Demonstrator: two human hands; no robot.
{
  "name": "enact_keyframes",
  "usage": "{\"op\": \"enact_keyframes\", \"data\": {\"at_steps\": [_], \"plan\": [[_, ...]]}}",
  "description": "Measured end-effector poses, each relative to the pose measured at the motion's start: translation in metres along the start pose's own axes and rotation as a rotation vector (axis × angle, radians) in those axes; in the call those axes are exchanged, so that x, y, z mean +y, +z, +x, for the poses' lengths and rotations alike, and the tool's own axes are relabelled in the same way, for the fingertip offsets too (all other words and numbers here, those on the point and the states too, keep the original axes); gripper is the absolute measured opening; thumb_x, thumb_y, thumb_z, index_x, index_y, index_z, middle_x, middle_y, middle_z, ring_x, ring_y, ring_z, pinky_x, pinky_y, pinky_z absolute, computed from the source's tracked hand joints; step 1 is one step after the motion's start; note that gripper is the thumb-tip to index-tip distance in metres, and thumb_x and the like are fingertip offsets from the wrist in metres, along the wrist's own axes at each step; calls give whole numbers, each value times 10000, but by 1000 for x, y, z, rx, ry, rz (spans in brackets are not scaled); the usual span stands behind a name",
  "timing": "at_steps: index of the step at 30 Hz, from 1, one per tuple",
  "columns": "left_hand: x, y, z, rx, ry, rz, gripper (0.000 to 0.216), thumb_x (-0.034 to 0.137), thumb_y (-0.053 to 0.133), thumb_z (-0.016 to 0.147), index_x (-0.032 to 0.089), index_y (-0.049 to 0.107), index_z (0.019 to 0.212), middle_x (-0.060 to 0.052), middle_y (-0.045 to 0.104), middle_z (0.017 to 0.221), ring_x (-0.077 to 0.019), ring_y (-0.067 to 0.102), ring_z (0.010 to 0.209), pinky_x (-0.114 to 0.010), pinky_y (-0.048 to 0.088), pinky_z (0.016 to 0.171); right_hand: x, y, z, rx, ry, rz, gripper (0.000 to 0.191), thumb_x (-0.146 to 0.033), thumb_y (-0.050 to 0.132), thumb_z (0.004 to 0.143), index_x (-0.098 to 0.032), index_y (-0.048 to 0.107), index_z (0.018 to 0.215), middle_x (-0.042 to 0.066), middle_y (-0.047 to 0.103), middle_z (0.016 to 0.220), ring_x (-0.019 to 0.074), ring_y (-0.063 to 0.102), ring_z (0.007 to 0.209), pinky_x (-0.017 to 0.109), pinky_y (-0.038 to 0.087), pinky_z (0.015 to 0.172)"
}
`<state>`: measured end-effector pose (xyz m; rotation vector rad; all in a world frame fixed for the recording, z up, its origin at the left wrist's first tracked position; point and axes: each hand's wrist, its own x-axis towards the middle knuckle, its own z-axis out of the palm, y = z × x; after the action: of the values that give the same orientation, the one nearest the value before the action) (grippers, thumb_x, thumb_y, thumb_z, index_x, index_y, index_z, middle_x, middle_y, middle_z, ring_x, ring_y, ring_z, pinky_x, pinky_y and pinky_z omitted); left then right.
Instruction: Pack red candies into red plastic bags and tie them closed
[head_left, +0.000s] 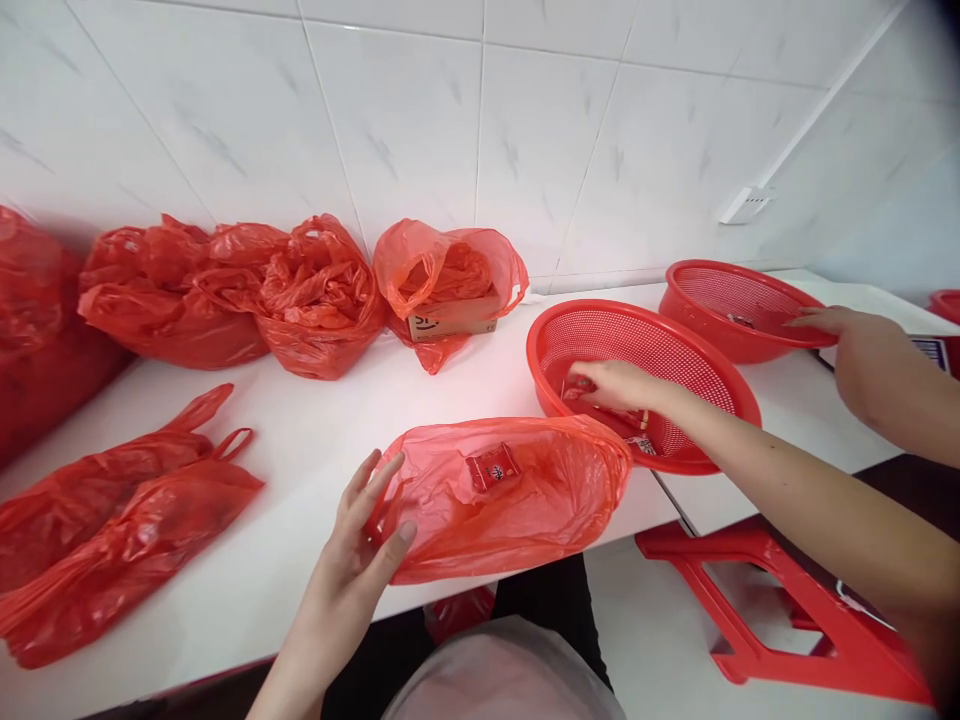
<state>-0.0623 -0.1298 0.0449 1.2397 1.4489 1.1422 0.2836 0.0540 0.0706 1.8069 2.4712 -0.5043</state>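
Observation:
A red plastic bag [442, 545] lies with its mouth wide towards me, and one small red packet [493, 468] with dark printing rests inside. My left hand [364, 540] is at the bag's left rim, thumb and fingers spread apart around the edge. To the right, my right hand [616, 384] reaches into a red mesh colander [660, 340]. Its fingers are curled down on a small red packet at the colander's left side; the fingertips are partly hidden. A few more small packets [640, 445] lie on the colander's bottom.
Behind the colander, another person's hand [821, 320] is in a second red colander [686, 300]. Filled red bags [319, 300] line the wall, one with a cardboard box [457, 318]. Two more red bags [142, 530] lie at left. A red stool [780, 610] stands below right.

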Motion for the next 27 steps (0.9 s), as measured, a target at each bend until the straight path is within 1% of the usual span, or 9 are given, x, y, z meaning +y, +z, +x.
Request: {"op": "enact_keyframes", "data": {"at_steps": [3,5,7,10,13,18,21,24,27], "plan": [[1,-5,-3,-13,-38,20,451,447,628,831,398,597,1279,38,271,1578,-277,106,1482,-357,380,1082,-5,-24,-8,104,57,423,283,-406,572,859,-223,572,1075,87,660,1103,217,665,885,285,511,656],[0,-7,-3,-20,-57,34,448,456,627,831,377,608,1272,15,323,1558,-288,129,1478,-368,392,1073,-18,-36,-21,79,72,822,305,-395,564,870,-224,542,1123,81,669,1022,177,678,743,245,500,546],[-3,-8,-2,-53,-86,19,508,463,627,832,359,564,1325,-14,410,1515,-297,231,1450,-400,362,1100,-37,-40,-35,-22,38,1087,285,-353,531,892,-219,520,1144,64,679,896,152,660,615,221,474,469],[-7,-4,3,-128,-104,-35,608,448,632,839,331,463,1411,-26,459,1490,-275,356,1397,-394,328,1127,-69,-31,-51,-263,-73,1239,280,-331,469,926,-198,508,1170,79,699,874,136,636,524,212,457,416],[-6,2,8,-122,-92,-97,641,426,636,844,295,428,1436,-25,409,1525,-249,342,1407,-344,334,1123,-97,-7,-54,-444,-162,1148,376,-385,454,950,-203,498,1276,117,682,1072,152,681,645,235,517,474],[-1,8,9,-68,-93,-196,713,413,652,831,272,369,1470,-42,370,1547,-265,363,1396,-337,400,1076,-114,1,-53,-218,-249,843,420,-470,466,948,-256,536,1303,93,577,1308,185,673,921,286,586,656],[1,6,5,-68,-103,-222,726,402,659,829,289,352,1477,-40,368,1547,-273,408,1368,-345,437,1048,-90,-24,-49,-21,-222,777,374,-459,458,944,-249,575,1231,88,649,1178,184,674,878,301,584,659],[2,5,1,-63,-100,-240,727,394,663,825,283,357,1475,-44,364,1549,-275,403,1371,-341,448,1040,-42,-33,-38,179,-47,427,421,-451,555,880,-265,568,1257,95,645,1179,225,660,925,319,569,686],[3,6,0,-32,-86,-237,720,395,670,816,268,385,1465,-57,363,1548,-285,389,1379,-360,428,1062,4,-9,-28,-70,108,42,681,-414,730,711,-268,528,1345,160,579,1276,229,672,743,334,541,574]]}}
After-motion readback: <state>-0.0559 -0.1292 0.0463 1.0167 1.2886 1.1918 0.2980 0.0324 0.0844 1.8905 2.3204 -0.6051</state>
